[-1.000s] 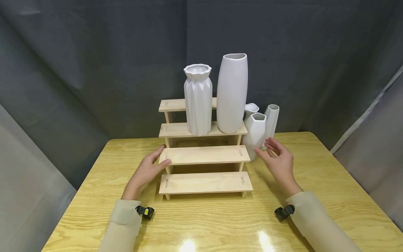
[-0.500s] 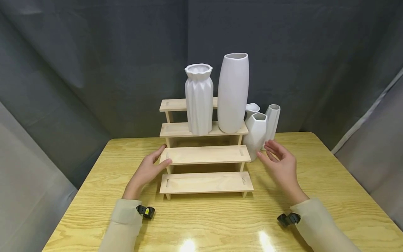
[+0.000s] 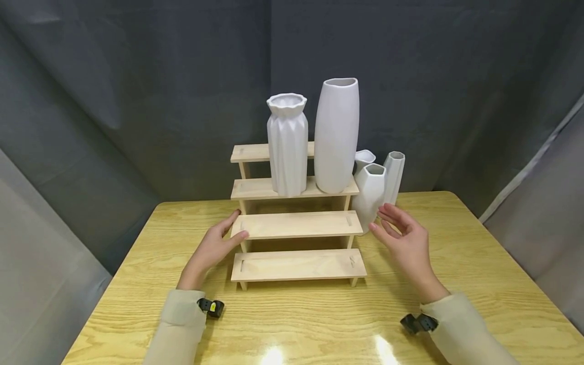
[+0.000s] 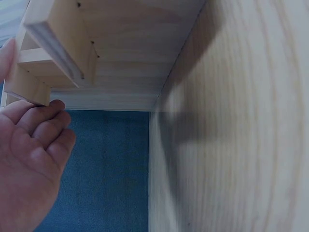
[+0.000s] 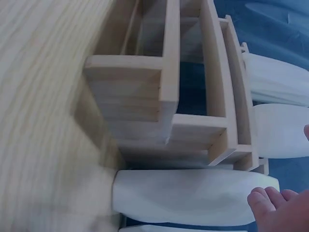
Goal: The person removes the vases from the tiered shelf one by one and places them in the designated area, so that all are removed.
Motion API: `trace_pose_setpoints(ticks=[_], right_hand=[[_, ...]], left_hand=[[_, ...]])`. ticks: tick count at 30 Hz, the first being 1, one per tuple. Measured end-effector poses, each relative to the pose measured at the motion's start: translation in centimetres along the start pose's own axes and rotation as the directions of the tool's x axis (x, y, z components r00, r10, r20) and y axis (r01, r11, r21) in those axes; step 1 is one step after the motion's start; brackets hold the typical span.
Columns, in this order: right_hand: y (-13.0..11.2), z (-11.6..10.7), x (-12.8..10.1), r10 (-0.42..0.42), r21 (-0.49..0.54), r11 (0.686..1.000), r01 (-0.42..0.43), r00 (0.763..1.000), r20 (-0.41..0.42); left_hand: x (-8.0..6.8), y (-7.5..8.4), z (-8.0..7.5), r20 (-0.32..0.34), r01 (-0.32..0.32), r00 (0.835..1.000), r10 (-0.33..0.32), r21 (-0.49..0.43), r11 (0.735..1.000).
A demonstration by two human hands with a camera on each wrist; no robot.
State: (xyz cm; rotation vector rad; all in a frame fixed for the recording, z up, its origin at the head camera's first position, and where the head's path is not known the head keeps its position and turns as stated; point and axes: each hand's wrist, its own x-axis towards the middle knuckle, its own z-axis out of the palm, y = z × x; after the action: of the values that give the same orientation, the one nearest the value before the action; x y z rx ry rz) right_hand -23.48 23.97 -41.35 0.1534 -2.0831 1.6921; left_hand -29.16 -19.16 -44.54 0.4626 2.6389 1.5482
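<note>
A stepped wooden display stand (image 3: pixel 301 223) rises in tiers on the table. My left hand (image 3: pixel 214 248) holds the left end of its second board from the bottom, thumb on top and fingers behind; the left wrist view shows the curled fingers of that left hand (image 4: pixel 38 140) against the wood. Two white vases stand on an upper tier: a pleated vase (image 3: pixel 288 147) and a taller smooth vase (image 3: pixel 337 137). Right of the stand, my right hand (image 3: pixel 406 243) hovers with loosely bent fingers beside a faceted white vase (image 3: pixel 370 195). In the right wrist view its fingertips overlap that faceted vase (image 5: pixel 193 195).
Behind the faceted vase are a slim ribbed white vase (image 3: pixel 394 175) and another white vase (image 3: pixel 365 157), mostly hidden. All three stand close to the stand's right side on the wooden table (image 3: pixel 292 324). A dark grey curtain (image 3: pixel 191 101) hangs behind.
My right hand has drifted slightly toward the front of the table, its fingers still beside the faceted vase. The left hand, stand and vases keep their places.
</note>
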Motion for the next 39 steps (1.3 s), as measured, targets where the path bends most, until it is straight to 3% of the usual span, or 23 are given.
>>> trace_pose_setpoints(ticks=[11, 39], right_hand=[[-1.8, 1.2, 0.5, -0.055, 0.057, 0.997, 0.055, 0.998, 0.010], [-3.2, 3.1, 2.8, -0.073, 0.102, 0.992, 0.070, 0.997, 0.026]], left_hand=[[0.1, -0.1, 0.0, -0.005, -0.007, 1.000, 0.007, -0.001, 1.000], [0.1, 0.1, 0.0, -0.010, 0.005, 1.000, -0.005, -0.004, 1.000]])
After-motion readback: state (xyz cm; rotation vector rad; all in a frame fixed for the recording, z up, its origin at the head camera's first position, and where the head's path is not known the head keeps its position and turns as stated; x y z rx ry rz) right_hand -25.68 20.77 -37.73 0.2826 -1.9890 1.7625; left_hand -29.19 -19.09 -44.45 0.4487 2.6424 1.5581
